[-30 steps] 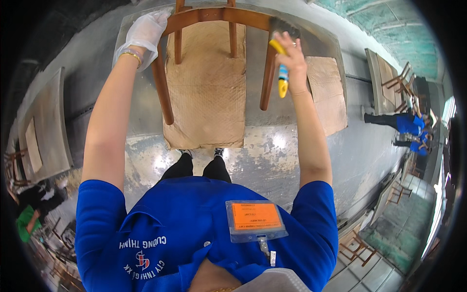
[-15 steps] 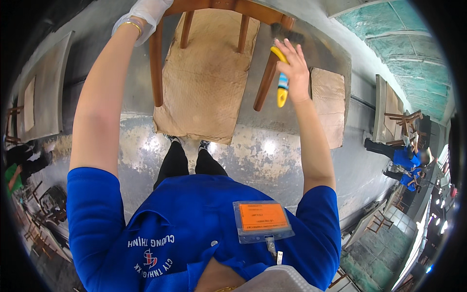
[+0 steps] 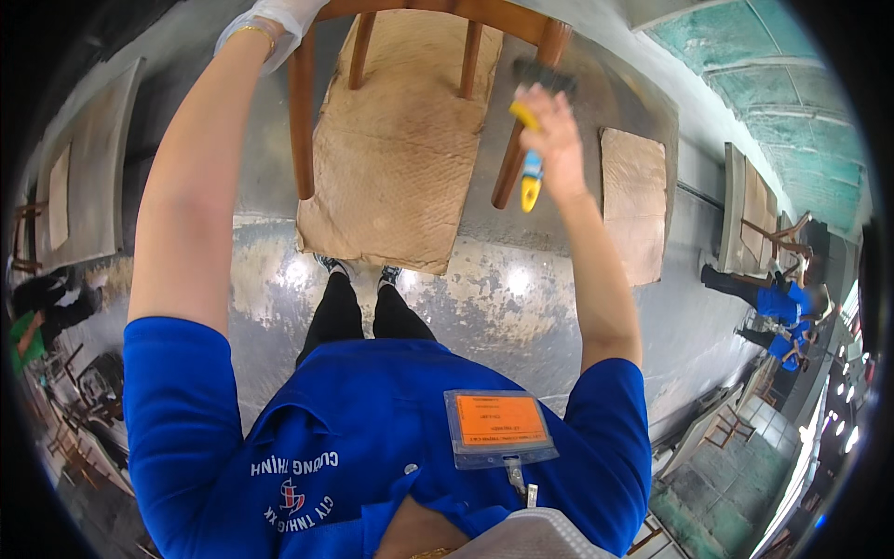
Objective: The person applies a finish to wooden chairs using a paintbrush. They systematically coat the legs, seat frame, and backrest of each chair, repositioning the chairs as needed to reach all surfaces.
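Observation:
A brown wooden chair [image 3: 302,130] stands at the top of the view; its legs and a curved rail show, and the rest is cut off. My left hand [image 3: 279,13], in a thin white glove, grips the chair at its left corner, its fingers partly beyond the upper edge. A brush [image 3: 531,177] with a yellow and blue handle and dark bristles is in my bare right hand [image 3: 553,140], which is closed round it and smeared by motion. The bristles are close to the upper end of the right leg; whether they touch it I cannot tell.
Beneath the chair lies a brown cardboard sheet [image 3: 391,186] on a grey worktop. Another cardboard piece [image 3: 633,205] lies to the right. Farther right, people in blue shirts [image 3: 778,303] work beside a wooden chair [image 3: 787,238]; a person in green [image 3: 28,340] is at far left.
The brush and my right hand have shifted slightly left and downward, and the hand is now blurred. My left hand stays at the chair's corner.

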Demonstrator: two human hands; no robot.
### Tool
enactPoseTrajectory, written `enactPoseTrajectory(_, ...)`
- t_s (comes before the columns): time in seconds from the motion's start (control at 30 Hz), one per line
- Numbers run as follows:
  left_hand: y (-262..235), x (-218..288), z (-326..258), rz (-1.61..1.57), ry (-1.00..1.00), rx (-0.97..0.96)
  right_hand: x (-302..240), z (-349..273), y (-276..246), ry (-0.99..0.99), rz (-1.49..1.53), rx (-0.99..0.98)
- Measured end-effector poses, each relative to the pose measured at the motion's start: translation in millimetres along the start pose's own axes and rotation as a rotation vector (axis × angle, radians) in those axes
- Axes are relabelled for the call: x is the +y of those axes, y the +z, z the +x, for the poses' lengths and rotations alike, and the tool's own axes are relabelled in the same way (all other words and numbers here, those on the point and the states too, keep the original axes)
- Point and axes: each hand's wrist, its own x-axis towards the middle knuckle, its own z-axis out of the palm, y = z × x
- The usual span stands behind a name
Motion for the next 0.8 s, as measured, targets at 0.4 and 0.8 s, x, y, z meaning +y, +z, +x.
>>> enactPoseTrajectory(0.4,23,-22,0,-0.121,-0.049,-0.092,38,60,-38,-0.008,0.281,-0.048)
enactPoseTrajectory(0.8,32,-7,-12,-0.019,0.056,0.023,-85,-224,100,0.621,0.316,-0.839)
